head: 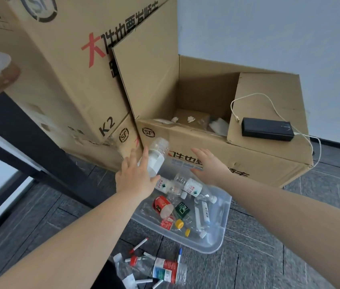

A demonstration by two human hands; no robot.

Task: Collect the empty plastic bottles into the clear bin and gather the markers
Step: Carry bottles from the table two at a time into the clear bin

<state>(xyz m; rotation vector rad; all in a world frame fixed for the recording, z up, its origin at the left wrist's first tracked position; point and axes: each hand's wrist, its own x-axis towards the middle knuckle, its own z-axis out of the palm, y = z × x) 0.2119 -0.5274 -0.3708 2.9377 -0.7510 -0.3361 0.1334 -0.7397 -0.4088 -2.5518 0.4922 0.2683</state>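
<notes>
Markers (137, 246) and a red-capped bottle (160, 269) lie by the bin (217, 236); left hand (135, 180) grips a bottle (156, 157) above it, right hand (210, 165) spread: let go low over the middle

Stacked cardboard boxes (77, 65) stand against a pale wall (269, 28) on grey-tiled floor (269, 257), beside a dark table leg (29, 147).
</notes>
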